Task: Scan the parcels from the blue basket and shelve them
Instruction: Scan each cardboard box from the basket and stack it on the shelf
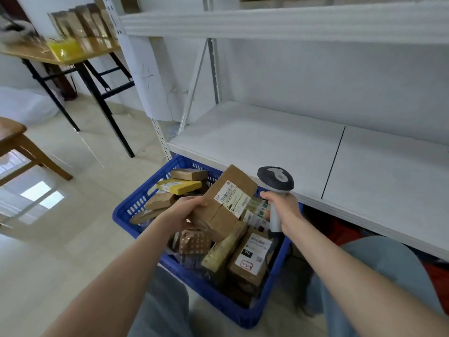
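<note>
Parcel, brown carton [224,205]: gripped by left hand [184,211] just above blue basket [126,210], label tilted up, apparently to face the scanner [275,181] clasped in right hand [283,207] beside it; white shelf [255,142] behind basket awaits it.

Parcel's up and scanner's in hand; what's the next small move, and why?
Probably aim the scanner in the right hand at the barcode label on the brown parcel the left hand holds over the blue basket: the label faces up and the scanner sits beside it.
</note>
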